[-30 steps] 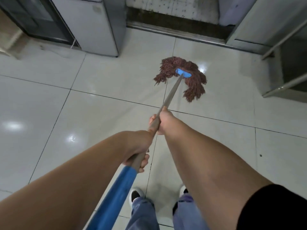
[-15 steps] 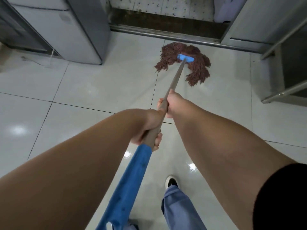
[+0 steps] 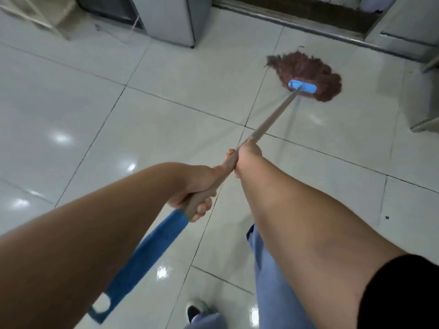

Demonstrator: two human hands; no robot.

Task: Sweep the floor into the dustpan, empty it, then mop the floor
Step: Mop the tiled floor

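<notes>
A mop with a reddish-brown string head (image 3: 308, 73) and a blue clamp (image 3: 302, 86) lies on the glossy white tile floor (image 3: 142, 115) at the upper right. Its grey handle (image 3: 273, 119) runs down to a blue end grip (image 3: 147, 255) at the lower left. My right hand (image 3: 248, 154) is shut on the handle further up. My left hand (image 3: 198, 193) is shut on it just above the blue grip. No dustpan or broom is in view.
A grey cabinet (image 3: 171, 17) stands at the top centre. A dark metal door threshold (image 3: 297, 17) runs along the top. A metal frame leg (image 3: 425, 124) sits at the right edge. My blue trouser legs (image 3: 280, 293) and a black shoe (image 3: 193, 311) are below.
The mop head has swung right and back from the threshold, its strands now trailing up-left. Both hands kept their grip on the handle. The view has shifted left.
</notes>
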